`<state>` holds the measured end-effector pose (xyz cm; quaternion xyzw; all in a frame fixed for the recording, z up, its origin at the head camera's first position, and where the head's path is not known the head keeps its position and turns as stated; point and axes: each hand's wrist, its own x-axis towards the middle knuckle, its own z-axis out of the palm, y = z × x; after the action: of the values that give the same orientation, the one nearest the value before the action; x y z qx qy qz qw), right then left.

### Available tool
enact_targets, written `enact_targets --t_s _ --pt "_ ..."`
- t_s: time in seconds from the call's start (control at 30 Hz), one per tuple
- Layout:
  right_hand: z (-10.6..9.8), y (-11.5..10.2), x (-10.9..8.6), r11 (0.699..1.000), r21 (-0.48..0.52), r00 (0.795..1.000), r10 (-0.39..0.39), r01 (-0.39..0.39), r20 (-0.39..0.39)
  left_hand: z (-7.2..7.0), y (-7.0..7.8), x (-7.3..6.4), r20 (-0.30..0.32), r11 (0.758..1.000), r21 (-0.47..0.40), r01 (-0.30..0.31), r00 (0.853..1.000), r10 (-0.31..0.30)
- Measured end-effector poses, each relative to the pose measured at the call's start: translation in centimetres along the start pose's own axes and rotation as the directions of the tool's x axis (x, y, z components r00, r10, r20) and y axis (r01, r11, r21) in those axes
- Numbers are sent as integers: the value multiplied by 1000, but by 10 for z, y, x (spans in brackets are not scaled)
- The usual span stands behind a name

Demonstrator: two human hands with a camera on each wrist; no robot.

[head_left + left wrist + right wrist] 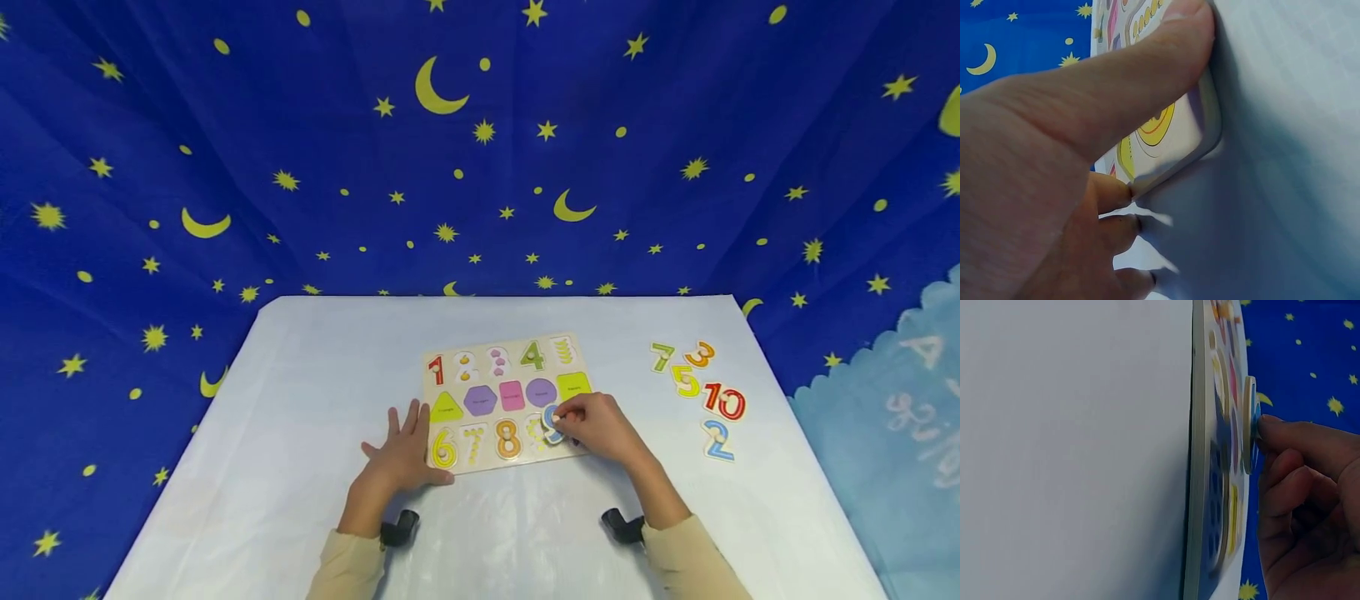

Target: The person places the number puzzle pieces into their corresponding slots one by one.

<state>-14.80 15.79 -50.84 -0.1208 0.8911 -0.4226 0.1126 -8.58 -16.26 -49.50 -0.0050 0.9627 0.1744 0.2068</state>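
Note:
A wooden number puzzle board point(480, 457) lies on the white table. With thumb and fingertips, my right hand point(602, 427) pinches a blue number 9 puzzle piece point(551, 427). The right wrist view shows this piece point(1249, 428) raised off the board's face. My left hand point(401, 460) has its fingers spread against the board's left edge. Its thumb point(1172, 47) lies at the front left corner, near the yellow 6 point(444, 448). Pieces 1 point(437, 371), 4 point(532, 356) and orange 8 point(507, 439) sit in the board. The right hand hides the board's front right corner.
Loose number pieces lie right of the board: a green 7 point(662, 357), orange 3 point(701, 355), yellow 5 point(686, 381), red 10 point(725, 402) and blue 2 point(718, 440). A blue star-patterned cloth point(510, 167) hangs behind the table point(337, 350).

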Motion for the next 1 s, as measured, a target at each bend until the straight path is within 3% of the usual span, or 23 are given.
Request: enact_targets --t_s 0.43,1.0 --pt "11 -7 4 999 -4 999 -40 40 20 -5 1 -1 7 1000 -3 -16 1000 16" --pt "21 -7 7 989 -97 994 -106 108 33 -1 1 2 5 1000 2 -6 1000 6"
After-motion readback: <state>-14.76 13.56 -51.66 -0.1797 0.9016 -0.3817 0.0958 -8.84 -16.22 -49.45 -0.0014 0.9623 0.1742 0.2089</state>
